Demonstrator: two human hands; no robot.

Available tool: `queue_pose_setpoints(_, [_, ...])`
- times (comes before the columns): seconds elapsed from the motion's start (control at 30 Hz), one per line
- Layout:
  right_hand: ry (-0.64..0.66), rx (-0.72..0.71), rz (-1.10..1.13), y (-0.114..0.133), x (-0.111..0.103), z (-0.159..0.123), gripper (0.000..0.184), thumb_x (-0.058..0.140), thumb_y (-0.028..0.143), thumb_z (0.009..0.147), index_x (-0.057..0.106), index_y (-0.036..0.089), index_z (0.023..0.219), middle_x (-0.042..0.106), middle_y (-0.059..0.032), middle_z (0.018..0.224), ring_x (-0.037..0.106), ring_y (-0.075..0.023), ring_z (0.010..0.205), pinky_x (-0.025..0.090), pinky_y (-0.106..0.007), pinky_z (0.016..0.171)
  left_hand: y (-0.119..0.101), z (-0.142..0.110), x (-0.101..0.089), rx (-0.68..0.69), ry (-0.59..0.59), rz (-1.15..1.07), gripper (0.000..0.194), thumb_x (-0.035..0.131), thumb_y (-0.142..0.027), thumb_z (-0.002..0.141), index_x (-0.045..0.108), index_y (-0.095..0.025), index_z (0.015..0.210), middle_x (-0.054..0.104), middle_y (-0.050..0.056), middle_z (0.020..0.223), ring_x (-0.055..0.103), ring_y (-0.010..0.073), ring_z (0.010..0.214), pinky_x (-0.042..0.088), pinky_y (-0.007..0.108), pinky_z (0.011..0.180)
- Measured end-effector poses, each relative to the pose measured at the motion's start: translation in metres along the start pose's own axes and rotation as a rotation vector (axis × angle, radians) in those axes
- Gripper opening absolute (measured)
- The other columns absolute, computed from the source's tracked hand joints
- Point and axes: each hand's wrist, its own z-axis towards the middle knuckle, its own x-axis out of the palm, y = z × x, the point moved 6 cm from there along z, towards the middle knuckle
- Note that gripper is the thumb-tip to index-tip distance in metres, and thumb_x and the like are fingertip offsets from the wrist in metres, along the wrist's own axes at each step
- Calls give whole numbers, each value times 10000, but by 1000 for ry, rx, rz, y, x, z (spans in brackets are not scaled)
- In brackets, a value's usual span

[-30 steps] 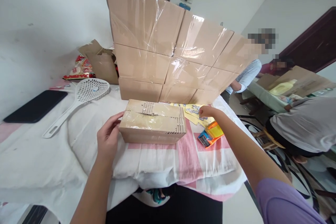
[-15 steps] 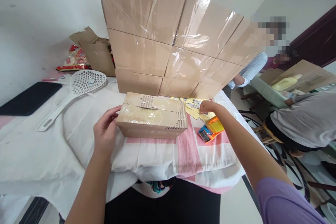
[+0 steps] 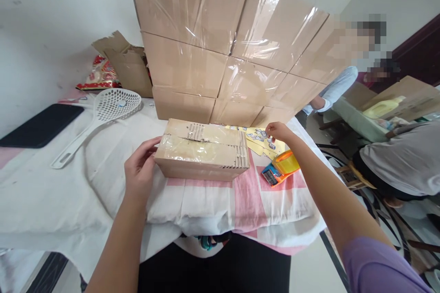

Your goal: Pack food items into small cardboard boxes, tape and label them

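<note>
Head view: glossy tape point(image 3: 187, 147) tops the tan cardboard box point(image 3: 202, 161).

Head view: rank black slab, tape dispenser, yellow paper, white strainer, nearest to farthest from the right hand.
1. Yellow paper, by the right hand.
2. Tape dispenser, lower in view.
3. White strainer, on the left.
4. Black slab, far left.

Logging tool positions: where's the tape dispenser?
Head view, right of centre: the tape dispenser lies on the tablecloth between the small cardboard box and the right forearm.
</note>
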Motion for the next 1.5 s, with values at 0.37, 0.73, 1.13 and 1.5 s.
queue_pose_setpoints(0.37, [-45,25,85,-1,0,3,221,558,94,943,571,147,1158,781,-75,886,605,-79,425,487,-224,587,-2,0,1,9,5,-31,328,607,-181,879,768,-233,1160,756,31,1162,672,186,953,535,286,816])
queue_pose_setpoints(0.73, [-47,10,118,1,0,0,112,604,120,896,575,194,974,753,-29,769,597,-104,394,466,-228,533,2,0,0,-13,4,-17,331,613,-211,867,763,-214,1161,752,59,1191,683,207,971,552,312,832])
queue_pose_setpoints(1.13, [-280,-90,-66,-1,-15,11,161,542,69,827,660,173,862,690,-72,880,588,-175,757,446,-277,708,2,1,1,22,21,-25,324,600,-218,879,756,-265,1160,752,25,1186,688,187,970,557,297,830])
queue_pose_setpoints(1.5, [-260,21,-8,-5,-16,6,118,623,67,783,698,154,810,713,-39,726,597,-114,535,478,-244,610,4,2,1,26,27,-37,314,601,-229,891,753,-254,1166,745,31,1188,685,180,966,554,301,845])
